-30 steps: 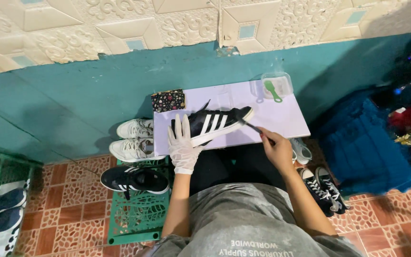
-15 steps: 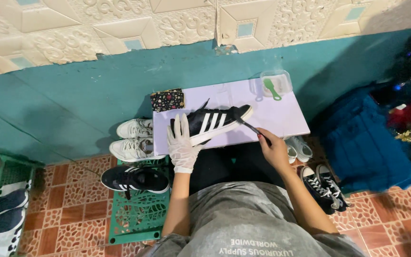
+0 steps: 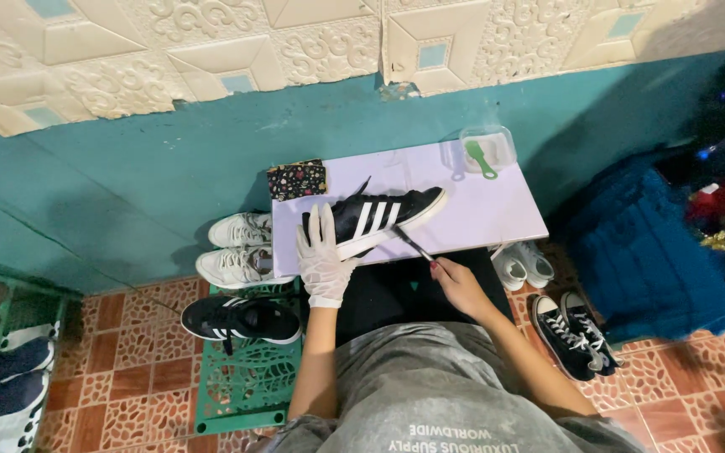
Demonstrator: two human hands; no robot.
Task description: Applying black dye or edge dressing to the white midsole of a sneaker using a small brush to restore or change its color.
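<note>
While steadied by gloved left hand (image 3: 322, 258): black sneaker (image 3: 377, 218).

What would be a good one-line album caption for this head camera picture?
Gloved left hand steadies a black sneaker on a pale board while the bare right hand works a thin tool against its side.
</note>
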